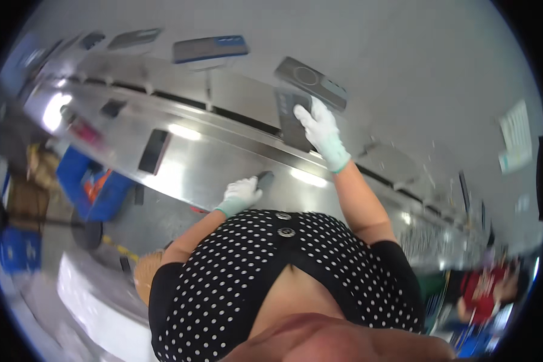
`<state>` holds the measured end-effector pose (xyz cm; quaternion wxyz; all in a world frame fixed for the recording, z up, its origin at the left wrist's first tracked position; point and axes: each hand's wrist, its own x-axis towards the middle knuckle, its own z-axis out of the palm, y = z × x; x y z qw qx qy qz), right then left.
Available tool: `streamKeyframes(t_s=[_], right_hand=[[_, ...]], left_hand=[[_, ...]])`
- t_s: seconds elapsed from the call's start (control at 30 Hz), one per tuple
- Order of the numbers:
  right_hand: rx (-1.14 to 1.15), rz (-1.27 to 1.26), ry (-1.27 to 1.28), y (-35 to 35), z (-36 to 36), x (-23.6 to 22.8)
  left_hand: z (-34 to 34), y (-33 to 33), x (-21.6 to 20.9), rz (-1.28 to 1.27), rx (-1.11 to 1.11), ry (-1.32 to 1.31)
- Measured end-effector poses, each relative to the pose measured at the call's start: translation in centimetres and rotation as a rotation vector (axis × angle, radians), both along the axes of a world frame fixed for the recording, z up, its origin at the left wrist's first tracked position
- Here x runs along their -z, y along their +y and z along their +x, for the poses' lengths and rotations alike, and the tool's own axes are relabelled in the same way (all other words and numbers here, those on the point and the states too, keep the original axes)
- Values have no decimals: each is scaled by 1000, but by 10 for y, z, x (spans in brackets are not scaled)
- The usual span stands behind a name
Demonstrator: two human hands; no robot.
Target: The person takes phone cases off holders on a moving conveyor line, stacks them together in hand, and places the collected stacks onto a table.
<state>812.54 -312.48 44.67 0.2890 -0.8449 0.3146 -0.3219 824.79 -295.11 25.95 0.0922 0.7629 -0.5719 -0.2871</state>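
Observation:
My right hand (321,128), in a white glove, is raised at the far side of the metal bench. It is closed on a flat dark grey phone-shaped piece (293,125), thumb across its face. Right behind it is a grey phone-shaped slab (308,77) with a ring on its face. Low over the bench near my body, my gloved left hand (242,192) is closed on a small dark object (265,179); blur and the fingers hide its kind. A dark phone-like slab (154,151) lies on the bench to the left.
The shiny metal bench (217,163) runs from upper left to lower right, with a raised rail beyond it. More phone-shaped slabs (210,48) line the grey surface behind. A blue bin (90,184) stands at left. At far right is a person in red (485,292).

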Motion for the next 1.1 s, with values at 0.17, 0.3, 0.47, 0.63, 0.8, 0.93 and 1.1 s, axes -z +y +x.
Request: streamKeyframes(t_s=[0.17, 0.3, 0.47, 0.63, 0.8, 0.93, 1.1], right_hand=[[115, 645, -631, -23, -58, 16], [356, 428, -705, -30, -93, 28], [327, 680, -1130, -87, -166, 23], [334, 341, -769, -76, -203, -42], [-70, 238, -125, 42, -91, -17], [-140, 549, -352, 52, -6, 120], [64, 579, 242, 26, 0, 191]], left_hand=[[11, -12, 18, 13, 140, -49], [18, -16, 39, 59, 189, -64], [25, -20, 37, 97, 127, -17], [24, -17, 29, -29, 13, 56], [61, -21, 93, -234, -467, 1103], [32, -16, 13, -321, -428, 2042], [23, -10, 54, -309, -431, 1548]])
